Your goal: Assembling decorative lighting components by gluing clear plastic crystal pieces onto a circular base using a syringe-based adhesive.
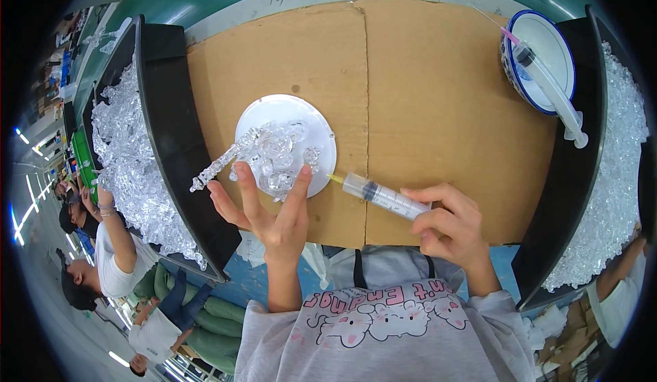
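My left hand (274,221) has its fingers spread over the front of a round white plate (318,125). Its fingertips reach several clear plastic pieces (274,149) heaped there; whether they press on them I cannot tell. One long, knobbly clear piece (222,166) sticks out past the plate's left rim. My right hand (452,224) grips a syringe (390,198) by its rear part, closed around it. The syringe has a clear barrel with a dark plunger seal, and its yellow tip points left, just off the plate's right edge.
Brown cardboard (445,94) covers the table. A blue-rimmed bowl (549,36) stands at the far right, with a second, pink-tipped syringe (547,74) lying across it. Black bins heaped with clear pieces flank me, left (171,108) and right (582,135). Other people work at the left.
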A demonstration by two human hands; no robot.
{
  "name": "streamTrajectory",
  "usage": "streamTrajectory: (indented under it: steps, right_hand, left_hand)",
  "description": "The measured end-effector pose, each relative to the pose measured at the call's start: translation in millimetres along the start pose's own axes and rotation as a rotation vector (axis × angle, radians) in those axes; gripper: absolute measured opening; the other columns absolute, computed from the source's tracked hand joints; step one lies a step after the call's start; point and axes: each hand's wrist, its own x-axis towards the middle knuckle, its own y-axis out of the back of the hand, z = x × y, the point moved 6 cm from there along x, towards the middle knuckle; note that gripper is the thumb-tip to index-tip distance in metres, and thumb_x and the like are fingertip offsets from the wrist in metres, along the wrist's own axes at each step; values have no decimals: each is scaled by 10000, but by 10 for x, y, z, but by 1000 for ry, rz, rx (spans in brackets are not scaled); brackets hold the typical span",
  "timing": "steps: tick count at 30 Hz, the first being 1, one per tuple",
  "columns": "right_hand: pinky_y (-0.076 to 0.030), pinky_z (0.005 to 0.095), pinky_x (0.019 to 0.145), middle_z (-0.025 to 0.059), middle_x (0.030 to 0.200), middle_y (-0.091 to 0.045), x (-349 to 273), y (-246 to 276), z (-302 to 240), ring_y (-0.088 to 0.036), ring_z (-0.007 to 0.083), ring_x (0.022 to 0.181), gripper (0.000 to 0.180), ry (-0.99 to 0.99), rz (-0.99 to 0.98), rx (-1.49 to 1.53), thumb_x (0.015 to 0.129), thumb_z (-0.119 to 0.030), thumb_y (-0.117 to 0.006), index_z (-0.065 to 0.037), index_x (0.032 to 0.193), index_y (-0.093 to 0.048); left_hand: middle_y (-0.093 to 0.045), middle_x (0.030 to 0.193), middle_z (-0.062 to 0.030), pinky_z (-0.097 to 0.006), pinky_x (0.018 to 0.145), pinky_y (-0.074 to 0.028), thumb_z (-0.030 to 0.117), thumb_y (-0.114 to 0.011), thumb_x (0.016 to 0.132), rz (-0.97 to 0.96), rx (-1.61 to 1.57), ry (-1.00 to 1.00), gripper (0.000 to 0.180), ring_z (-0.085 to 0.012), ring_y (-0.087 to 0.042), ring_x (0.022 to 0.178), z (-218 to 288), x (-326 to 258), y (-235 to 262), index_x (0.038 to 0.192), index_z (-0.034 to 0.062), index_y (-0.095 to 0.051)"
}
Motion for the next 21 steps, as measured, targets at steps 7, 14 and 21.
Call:
streamTrajectory:
  steps: [7,14,21]
  right_hand:
    - [-511,313,681,232,1019,-618,-110,191,64,-661,293,837,83,-110,180,96,782,-78,-579,-33,717,-605]
    - [-503,346,763,234,1014,-616,-103,225,44,-650,332,911,168,-126,260,118,842,-136,-577,-21,720,-589]
    - [-478,331,768,227,1015,-627,-123,244,65,-628,279,886,219,-142,308,91,849,-201,-582,-33,710,-583]
  left_hand:
    - [-321,1412,-256,-487,1082,-222,178,-774,716,343,-523,119,593,-425,-260,1336,-204,20,273,1254,103,-538]
    - [-577,1171,-210,-439,1002,-382,-1,-675,785,123,-1067,586,383,-320,-543,1132,-700,242,-169,1134,-53,-525]
    - [-617,1084,-177,-482,944,-471,1,-576,876,438,-1610,748,154,-343,-599,1046,-999,60,-365,1028,-2,-552]
